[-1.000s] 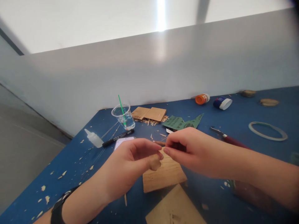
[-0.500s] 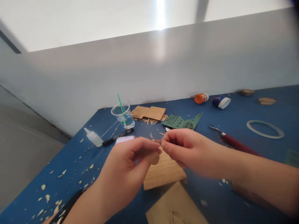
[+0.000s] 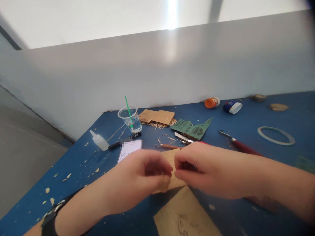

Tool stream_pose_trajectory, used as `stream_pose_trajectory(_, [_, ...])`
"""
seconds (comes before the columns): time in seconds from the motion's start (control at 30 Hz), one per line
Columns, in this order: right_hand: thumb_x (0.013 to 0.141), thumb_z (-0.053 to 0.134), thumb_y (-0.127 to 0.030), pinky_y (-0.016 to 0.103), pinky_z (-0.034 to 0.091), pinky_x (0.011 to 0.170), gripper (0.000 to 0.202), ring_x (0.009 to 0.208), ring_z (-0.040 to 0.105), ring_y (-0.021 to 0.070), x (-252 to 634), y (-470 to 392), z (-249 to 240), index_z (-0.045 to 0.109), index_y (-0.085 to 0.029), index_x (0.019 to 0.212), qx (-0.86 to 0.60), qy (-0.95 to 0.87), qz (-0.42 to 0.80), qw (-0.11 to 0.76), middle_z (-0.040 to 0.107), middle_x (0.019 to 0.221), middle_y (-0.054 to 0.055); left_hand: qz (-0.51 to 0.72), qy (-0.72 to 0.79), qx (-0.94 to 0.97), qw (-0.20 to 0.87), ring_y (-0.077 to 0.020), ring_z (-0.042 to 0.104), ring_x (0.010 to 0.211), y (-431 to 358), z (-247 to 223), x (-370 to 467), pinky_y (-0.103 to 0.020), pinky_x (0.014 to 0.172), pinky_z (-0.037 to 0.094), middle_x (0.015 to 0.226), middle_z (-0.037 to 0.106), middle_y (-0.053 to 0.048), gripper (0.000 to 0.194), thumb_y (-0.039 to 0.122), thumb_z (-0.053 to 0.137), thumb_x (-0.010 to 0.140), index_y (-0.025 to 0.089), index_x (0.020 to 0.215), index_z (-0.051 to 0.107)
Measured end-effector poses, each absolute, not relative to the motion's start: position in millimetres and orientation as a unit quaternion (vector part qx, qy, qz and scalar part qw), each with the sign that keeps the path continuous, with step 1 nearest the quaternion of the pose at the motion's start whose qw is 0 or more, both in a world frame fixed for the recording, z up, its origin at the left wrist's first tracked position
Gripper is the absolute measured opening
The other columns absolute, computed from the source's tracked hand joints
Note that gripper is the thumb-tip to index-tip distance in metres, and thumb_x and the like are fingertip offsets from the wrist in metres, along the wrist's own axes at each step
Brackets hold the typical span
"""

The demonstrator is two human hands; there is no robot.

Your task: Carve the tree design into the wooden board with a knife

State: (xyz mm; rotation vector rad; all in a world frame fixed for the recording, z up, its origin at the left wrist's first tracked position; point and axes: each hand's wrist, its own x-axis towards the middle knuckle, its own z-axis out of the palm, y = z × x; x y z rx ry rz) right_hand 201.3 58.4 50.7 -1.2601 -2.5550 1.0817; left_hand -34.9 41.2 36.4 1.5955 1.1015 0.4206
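Observation:
My left hand (image 3: 145,172) is curled, its thumb and fingers closed on a small pale wooden piece (image 3: 164,183) that shows by the fingertips. Just to its right, my right hand (image 3: 199,170) has its fingers bent and pinched together; whatever they hold, if anything, is too small or hidden to make out. Both hands are over a light wooden board (image 3: 176,183), partly covered by them. A second wooden board (image 3: 187,214) with dark marks lies nearer, its corner by the first. Behind the hands is a brown pencil-like stick (image 3: 169,146).
On the blue table (image 3: 98,177) are a phone (image 3: 130,149), black marker (image 3: 125,141), glue bottle (image 3: 99,141), water cup (image 3: 130,119), green sandpaper (image 3: 194,128), red-handled tool (image 3: 246,147), tape ring (image 3: 275,135) and wood shavings. Two small containers lie near the wall.
Both hands have come lower and nearer, and a small gap now shows between their fingertips. More of the phone, the brown stick and the tools beside the sandpaper is uncovered.

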Motion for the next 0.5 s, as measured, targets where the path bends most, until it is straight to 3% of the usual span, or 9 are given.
stream_pose_trajectory(0.13, [0.086, 0.059, -0.022, 0.027, 0.034, 0.044, 0.015, 0.056, 0.052, 0.0148, 199, 38, 58, 0.059, -0.024, 0.071, -0.445, -0.784, 0.429, -0.057, 0.057, 0.064, -0.003, 0.056, 0.437, 0.754, 0.488, -0.0193, 0.074, 0.088, 30, 38, -36, -0.027, 0.077, 0.055, 0.097, 0.081, 0.001, 0.033, 0.009, 0.060, 0.079, 0.024, 0.102, 0.080])
stream_pose_trajectory(0.27, [0.087, 0.063, -0.025, 0.028, 0.033, 0.046, 0.014, 0.059, 0.054, 0.0158, 203, 15, 39, 0.064, -0.024, 0.074, -0.489, -0.768, 0.412, -0.050, 0.065, 0.070, -0.001, 0.002, 0.439, 0.817, 0.373, -0.0198, 0.071, 0.084, 23, 36, -31, -0.028, 0.070, 0.051, 0.096, 0.080, 0.001, 0.031, 0.014, 0.063, 0.079, 0.026, 0.102, 0.081])
stream_pose_trajectory(0.37, [0.093, 0.060, -0.029, 0.028, 0.034, 0.049, 0.018, 0.060, 0.052, 0.0149, 206, 2, 19, 0.062, -0.024, 0.076, -0.507, -0.756, 0.413, -0.026, 0.067, 0.074, -0.002, -0.015, 0.435, 0.824, 0.362, -0.0191, 0.069, 0.080, 22, 33, -26, -0.027, 0.065, 0.046, 0.091, 0.079, 0.001, 0.027, 0.015, 0.066, 0.077, 0.026, 0.097, 0.080])
stream_pose_trajectory(0.5, [0.088, 0.066, -0.026, 0.028, 0.029, 0.051, 0.018, 0.058, 0.048, 0.0133, 200, -8, 9, 0.059, -0.023, 0.072, -0.541, -0.756, 0.370, 0.005, 0.061, 0.066, -0.003, -0.017, 0.427, 0.831, 0.357, -0.0192, 0.069, 0.078, 22, 30, -22, -0.027, 0.062, 0.043, 0.089, 0.079, 0.000, 0.021, 0.016, 0.067, 0.078, 0.024, 0.093, 0.079])
